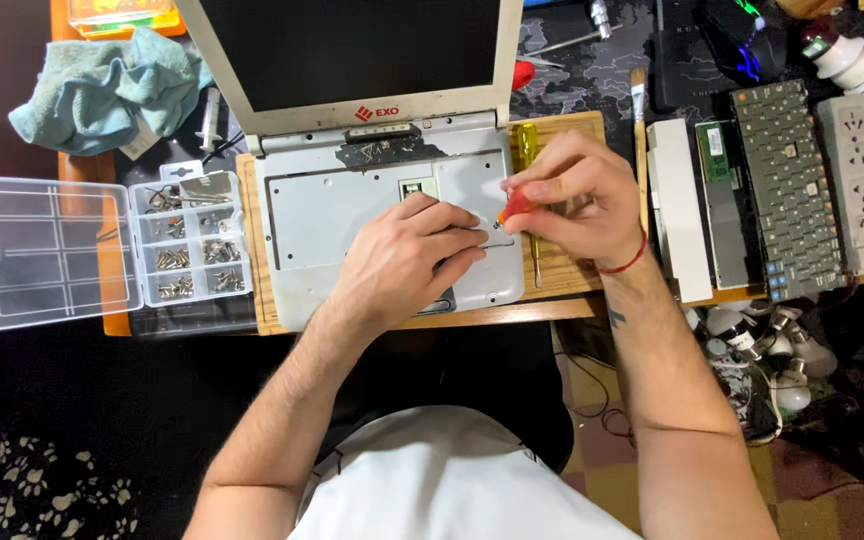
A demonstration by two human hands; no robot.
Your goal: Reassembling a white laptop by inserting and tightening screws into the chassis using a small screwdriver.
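Left hand (407, 258) lay flat on the laptop (352, 205) base, fingers (462, 235) pressed together & stretched toward the right, tips resting on the grey deck. Right hand (577, 195) pinched a small red screwdriver (514, 207) btw thumb & forefinger, other fingers curled in; tip pointed down-left at the deck just beside the left fingertips. Laptop sat open on a wood board (562, 265), keyboard removed, bare metal tray showing, w/ a few loose screws near the hinge.

Containers: clear parts box (192, 240) just left of the board, lid (47, 250) flipped open to the left & holding nothing. Box compartments had silver screws sorted in small heaps; top cells held darker mixed bits, can't tell exactly what.

A yellow-handled screwdriver (529, 150) lay on the board under the right hand. Right of the board: white strip (677, 210), green RAM stick (717, 140), detached keyboard (787, 185), power strip (852, 180). Teal cloth (107, 90) at top left, syringe (210, 120) beside it. Bulbs (762, 345) clustered below the keyboard. Brush (638, 95) near the board's right edge.
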